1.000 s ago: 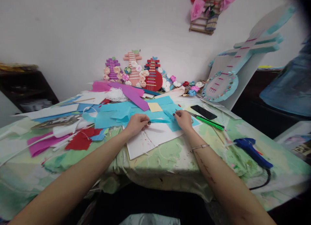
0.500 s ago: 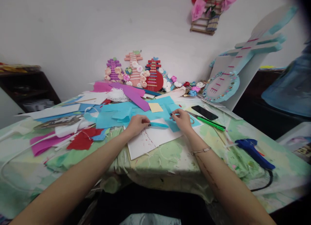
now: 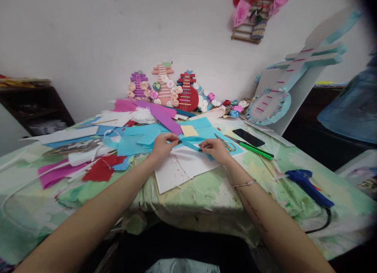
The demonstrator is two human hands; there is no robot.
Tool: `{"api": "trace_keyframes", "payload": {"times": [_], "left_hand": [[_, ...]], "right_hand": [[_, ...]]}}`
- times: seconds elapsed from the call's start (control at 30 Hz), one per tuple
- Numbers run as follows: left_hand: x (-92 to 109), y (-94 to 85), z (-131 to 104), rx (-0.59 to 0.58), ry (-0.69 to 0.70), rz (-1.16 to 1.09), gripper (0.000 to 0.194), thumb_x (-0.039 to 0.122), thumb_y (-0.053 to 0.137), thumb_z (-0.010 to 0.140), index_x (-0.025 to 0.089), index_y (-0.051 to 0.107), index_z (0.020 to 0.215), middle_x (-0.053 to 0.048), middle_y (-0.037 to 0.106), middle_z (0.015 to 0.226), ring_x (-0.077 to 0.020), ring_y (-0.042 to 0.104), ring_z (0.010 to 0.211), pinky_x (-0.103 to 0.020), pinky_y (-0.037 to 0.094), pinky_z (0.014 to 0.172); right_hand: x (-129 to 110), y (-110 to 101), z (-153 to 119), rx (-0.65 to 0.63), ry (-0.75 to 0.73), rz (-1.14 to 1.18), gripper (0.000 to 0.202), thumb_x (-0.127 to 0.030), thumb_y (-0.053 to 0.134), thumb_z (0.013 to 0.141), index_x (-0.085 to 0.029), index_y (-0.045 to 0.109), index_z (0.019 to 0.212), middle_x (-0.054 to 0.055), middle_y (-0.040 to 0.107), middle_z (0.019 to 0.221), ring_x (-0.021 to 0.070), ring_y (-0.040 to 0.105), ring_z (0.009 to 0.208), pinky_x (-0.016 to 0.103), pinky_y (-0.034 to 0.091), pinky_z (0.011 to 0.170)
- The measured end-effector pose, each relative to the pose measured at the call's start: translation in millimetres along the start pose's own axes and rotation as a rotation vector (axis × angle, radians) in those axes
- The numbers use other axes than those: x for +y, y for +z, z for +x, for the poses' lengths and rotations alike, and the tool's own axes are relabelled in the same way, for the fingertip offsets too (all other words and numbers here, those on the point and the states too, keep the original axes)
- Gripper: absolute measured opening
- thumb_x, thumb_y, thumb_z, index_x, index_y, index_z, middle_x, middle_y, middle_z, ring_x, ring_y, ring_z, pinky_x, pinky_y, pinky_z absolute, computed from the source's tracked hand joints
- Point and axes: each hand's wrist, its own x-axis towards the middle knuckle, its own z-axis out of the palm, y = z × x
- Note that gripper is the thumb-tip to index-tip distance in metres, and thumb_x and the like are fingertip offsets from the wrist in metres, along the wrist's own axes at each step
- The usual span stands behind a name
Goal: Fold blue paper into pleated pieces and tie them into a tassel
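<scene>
Head view: the left hand [image 3: 163, 146] has its thumb and finger pinched shut on a thin blue paper strip [image 3: 190, 145]. The strip runs mostly side to side, with its right end a bit closer to the table's [image 3: 206, 186] near edge. The right hand [image 3: 217, 150] is at that end, its fingers almost closed; I cannot tell if they grip it. So the strip lies between the hands, right of the left one, over a white sheet [image 3: 171, 176] near the middle of the near edge. Scissors [image 3: 230, 146] lie just beside the right hand.
</scene>
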Motion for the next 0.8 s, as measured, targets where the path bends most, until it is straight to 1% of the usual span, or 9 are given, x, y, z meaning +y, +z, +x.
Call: {"api": "trace_keyframes", "payload": {"times": [0.1, 0.27, 0.37, 0.43, 0.53, 0.63, 0.8], "left_hand": [[-4, -0.5, 2, 0.016, -0.019, -0.002, 0.017, 0.03, 0.064, 0.067, 0.015, 0.068, 0.075, -0.004, 0.069, 0.078, -0.0186, 0.061, 0.077, -0.028, 0.045, 0.074], [-10, 2.0, 4, -0.052, -0.061, -0.002, 0.015, 0.028, 0.065, 0.062, 0.015, 0.067, 0.068, -0.004, 0.07, 0.076, -0.019, 0.062, 0.076, -0.028, 0.046, 0.073], [-12, 2.3, 5, -0.081, -0.088, -0.005, 0.017, 0.031, 0.065, 0.061, 0.015, 0.067, 0.067, -0.003, 0.068, 0.07, -0.0172, 0.06, 0.068, -0.026, 0.045, 0.065], [-12, 2.1, 5, -0.09, -0.104, -0.003, 0.018, 0.032, 0.065, 0.061, 0.015, 0.066, 0.067, -0.002, 0.066, 0.067, -0.0156, 0.058, 0.062, -0.024, 0.043, 0.06], [-11, 1.9, 4, -0.108, -0.125, -0.002, 0.018, 0.032, 0.065, 0.061, 0.015, 0.064, 0.066, -0.001, 0.064, 0.063, -0.014, 0.055, 0.058, -0.024, 0.041, 0.056], [-7, 2.0, 2, -0.165, -0.154, -0.008, 0.018, 0.032, 0.065, 0.062, 0.014, 0.065, 0.067, 0.001, 0.061, 0.056, -0.013, 0.053, 0.052, -0.024, 0.039, 0.053], [-4, 2.1, 1, -0.278, -0.168, -0.012, 0.015, 0.028, 0.067, 0.059, 0.014, 0.067, 0.066, 0.001, 0.06, 0.054, -0.0114, 0.051, 0.048, -0.022, 0.038, 0.049]], "right_hand": [[-4, 2, -3, -0.064, -0.033, -0.01, 0.003, -0.016, 0.067, 0.064, -0.017, 0.069, 0.066, 0.004, 0.073, 0.084, 0.0183, 0.066, 0.081, 0.028, 0.051, 0.073], [-10, 4, -5, -0.116, -0.078, -0.064, 0.011, -0.009, 0.065, 0.064, -0.019, 0.071, 0.066, 0.003, 0.072, 0.08, 0.019, 0.066, 0.082, 0.028, 0.048, 0.071], [-10, 3, -5, -0.109, -0.108, -0.093, 0.013, -0.008, 0.065, 0.065, -0.02, 0.071, 0.066, 0.004, 0.071, 0.083, 0.0202, 0.066, 0.087, 0.028, 0.047, 0.073], [-10, 2, -5, -0.09, -0.126, -0.113, 0.013, -0.008, 0.065, 0.066, -0.02, 0.071, 0.066, 0.005, 0.07, 0.087, 0.0221, 0.064, 0.095, 0.029, 0.047, 0.074], [-11, 1, -4, -0.048, -0.156, -0.144, 0.012, -0.01, 0.067, 0.067, -0.021, 0.072, 0.067, 0.007, 0.067, 0.1, 0.0245, 0.059, 0.106, 0.033, 0.046, 0.081], [-12, 1, -4, -0.032, -0.197, -0.168, 0.01, -0.011, 0.068, 0.066, -0.02, 0.071, 0.065, 0.008, 0.061, 0.115, 0.0233, 0.059, 0.103, 0.036, 0.044, 0.088], [-12, 1, -5, -0.049, -0.252, -0.2, 0.011, -0.008, 0.068, 0.065, -0.018, 0.07, 0.063, 0.009, 0.06, 0.114, 0.0209, 0.058, 0.095, 0.036, 0.044, 0.087]]}}
